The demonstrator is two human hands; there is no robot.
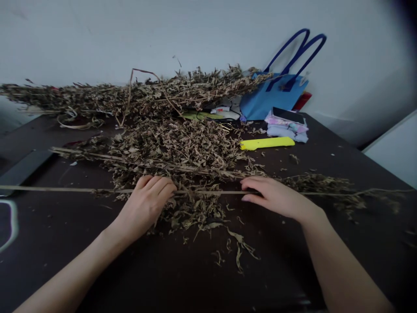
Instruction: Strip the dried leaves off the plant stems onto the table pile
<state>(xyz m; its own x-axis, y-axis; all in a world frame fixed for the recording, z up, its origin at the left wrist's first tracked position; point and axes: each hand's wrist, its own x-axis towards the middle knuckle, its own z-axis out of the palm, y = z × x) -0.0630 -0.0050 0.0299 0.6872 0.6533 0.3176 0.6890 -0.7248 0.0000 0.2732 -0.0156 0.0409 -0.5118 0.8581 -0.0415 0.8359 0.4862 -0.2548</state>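
A long dried plant stem (228, 192) runs across the dark table from the left edge to the right. My left hand (148, 202) is closed around it left of the middle, its fingers curled over and the fingertips hidden. On the right, my right hand (273, 194) has the same stem between thumb and fingers, with a small gap showing between them. Dry leaves remain on the stem's right end (325, 184). Beneath and behind my hands lies a heap of crumpled dried leaves (182, 145). Another leafless stem (97, 155) rests across that heap.
A bundle of dried leafy stalks (195, 89) lies along the wall. Behind at right stand a blue bag (270, 100) and a phone (288, 114) on folded cloth (286, 130). A yellow object (267, 143) lies nearer. At left is a dark flat object (26, 169).
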